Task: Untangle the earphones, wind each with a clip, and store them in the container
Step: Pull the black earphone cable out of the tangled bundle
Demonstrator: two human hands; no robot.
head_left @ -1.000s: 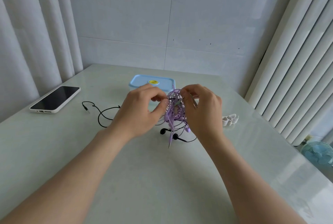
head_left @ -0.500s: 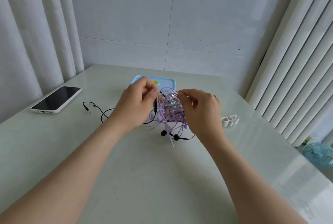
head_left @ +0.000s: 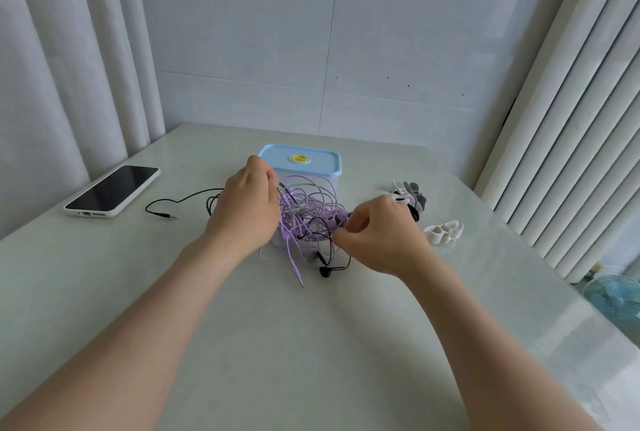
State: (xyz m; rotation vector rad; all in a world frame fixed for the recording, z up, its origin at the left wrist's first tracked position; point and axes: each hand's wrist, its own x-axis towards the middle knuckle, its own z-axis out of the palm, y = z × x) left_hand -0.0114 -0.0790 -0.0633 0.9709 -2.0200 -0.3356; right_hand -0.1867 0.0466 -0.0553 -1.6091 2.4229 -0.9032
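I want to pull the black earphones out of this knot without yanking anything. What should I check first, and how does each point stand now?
1. Both hands on the cords: left hand grips the tangle and right hand pinches it. ok.
2. Which cord the right hand pinches, black or purple: cannot tell.
3. Black plug free to follow: it lies loose on the table. ok.
4. Purple and black cords separated: they are knotted together. not ok.
5. Clips ready: they lie beside the right hand. ok.
6. Container open: its blue lid is on. not ok.
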